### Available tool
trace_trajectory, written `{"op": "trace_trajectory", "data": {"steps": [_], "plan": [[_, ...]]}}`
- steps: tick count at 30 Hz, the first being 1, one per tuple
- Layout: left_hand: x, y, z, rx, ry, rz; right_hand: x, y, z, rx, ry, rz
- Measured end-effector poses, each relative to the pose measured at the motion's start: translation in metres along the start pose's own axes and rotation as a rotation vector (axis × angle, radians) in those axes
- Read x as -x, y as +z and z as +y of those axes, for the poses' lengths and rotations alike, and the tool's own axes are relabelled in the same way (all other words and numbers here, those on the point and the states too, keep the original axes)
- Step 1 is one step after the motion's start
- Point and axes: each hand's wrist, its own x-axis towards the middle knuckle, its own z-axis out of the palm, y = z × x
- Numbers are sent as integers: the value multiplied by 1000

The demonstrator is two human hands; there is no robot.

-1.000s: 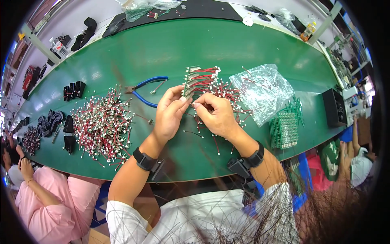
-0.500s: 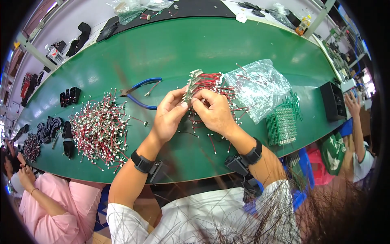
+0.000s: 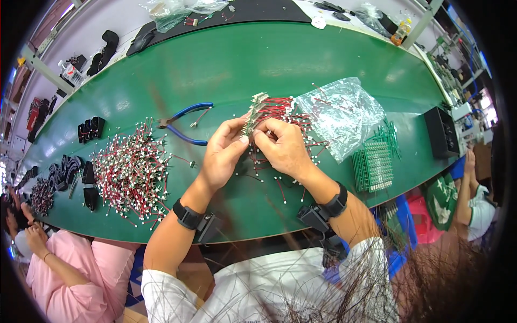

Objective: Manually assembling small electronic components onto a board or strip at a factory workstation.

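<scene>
My left hand [image 3: 226, 149] grips a narrow strip of small circuit boards [image 3: 251, 116], thumb on its lower end, the strip standing tilted above the bench. My right hand [image 3: 283, 145] is closed against the strip's right side, fingertips pinched together; what lies between them is too small to make out. Red wires with white connectors [image 3: 283, 106] fan out from the strip to the right, and more lie under and behind my right hand. Left of my hands rest blue-handled pliers [image 3: 187, 141] with open handles, a short wired piece [image 3: 202, 117] between them.
A large heap of red-wired connectors [image 3: 134, 172] covers the bench's left part. To the right lie a clear plastic bag [image 3: 344, 116], stacked green circuit boards [image 3: 372, 168] and a black box [image 3: 441, 133]. Black parts [image 3: 91, 129] stand far left. Other people [image 3: 70, 274] sit on both sides.
My hands and the strip hold nearly the same place. At the far right, another person's raised hand and forearm have shifted.
</scene>
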Motion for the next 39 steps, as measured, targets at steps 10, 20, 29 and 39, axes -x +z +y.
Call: {"op": "trace_trajectory", "data": {"steps": [10,20,29,39], "plan": [[-2,-7,-6,-58,48,-39,1,-2,-3,7,-23,22],[-3,-13,-9,-130,69,-38,-1,-4,-2,39,-24,-16],[-4,-16,-9,-163,49,-64,-5,-4,7,67,-18,-50],[-4,-8,-2,4,31,24,-6,-4,8,68,-97,-55]]}}
